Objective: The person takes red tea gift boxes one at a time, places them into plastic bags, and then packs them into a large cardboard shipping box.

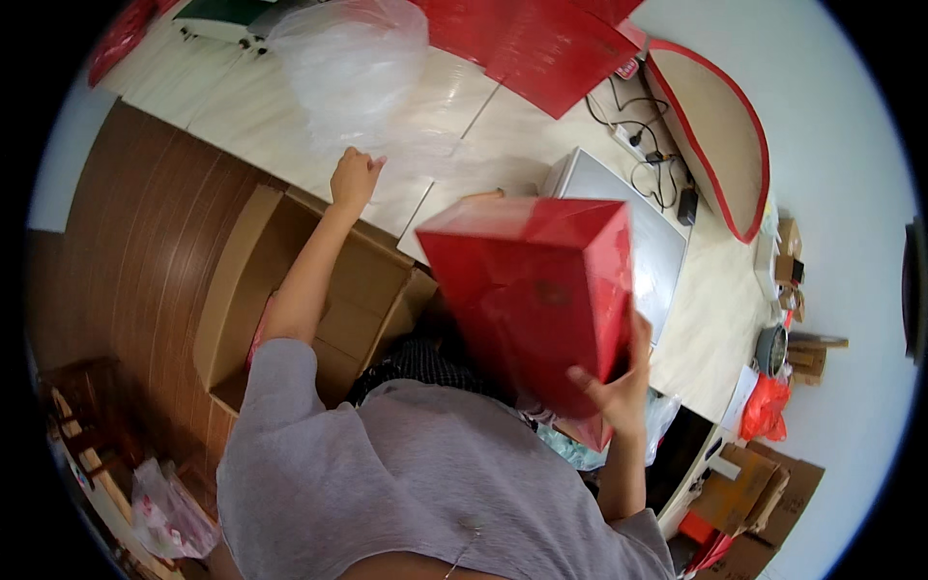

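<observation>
A large red box (530, 300) is tilted in front of my body, its top end over the table edge. My right hand (619, 382) grips its lower right side, the thumb lying on the front face and the other fingers partly hidden behind the edge. My left hand (356, 182) is closed above the table's near edge, at the lower end of a crumpled clear plastic bag (350, 72). The fingers look pinched on the bag's thin film, though their tips are hard to make out.
A silver flat-topped device (657, 253) stands behind the red box. Red sheets (541, 58) lie at the far side, near a power strip with cables (633, 143) and a red-rimmed beige panel (715, 135). An open cardboard box (246, 261) sits on the floor at left.
</observation>
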{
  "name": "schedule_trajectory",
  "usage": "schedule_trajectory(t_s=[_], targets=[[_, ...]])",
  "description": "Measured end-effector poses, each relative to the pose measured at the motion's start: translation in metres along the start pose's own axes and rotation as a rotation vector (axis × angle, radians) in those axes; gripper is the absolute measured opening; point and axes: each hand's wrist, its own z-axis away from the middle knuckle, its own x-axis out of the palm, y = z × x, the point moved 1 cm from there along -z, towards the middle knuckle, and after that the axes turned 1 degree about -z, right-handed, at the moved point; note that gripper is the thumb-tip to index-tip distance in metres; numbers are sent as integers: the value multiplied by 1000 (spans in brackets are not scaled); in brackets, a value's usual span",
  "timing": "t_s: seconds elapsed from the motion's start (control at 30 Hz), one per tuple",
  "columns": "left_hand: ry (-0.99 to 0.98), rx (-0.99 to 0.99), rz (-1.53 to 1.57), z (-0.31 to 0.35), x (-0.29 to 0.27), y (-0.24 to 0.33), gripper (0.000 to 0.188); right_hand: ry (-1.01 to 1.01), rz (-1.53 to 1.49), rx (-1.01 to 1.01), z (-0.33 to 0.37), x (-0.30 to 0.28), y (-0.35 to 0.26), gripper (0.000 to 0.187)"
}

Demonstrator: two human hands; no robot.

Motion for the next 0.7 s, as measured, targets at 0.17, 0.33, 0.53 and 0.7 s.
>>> schedule_trajectory(t_s=[0.17, 0.33, 0.53, 0.7], targets=[[-54, -94, 355, 54, -24, -21, 48, 3, -327, -14, -52, 8, -1, 106], [-61, -187, 627, 76, -38, -18, 42, -45, -496, 41, -77, 51, -7, 96], [109, -322, 916, 74, -48, -23, 35, -146, -260, 107, -72, 95, 13, 96], [154, -320, 695, 64, -55, -23, 26, -134, -61, -51, -55, 122, 22, 99]])
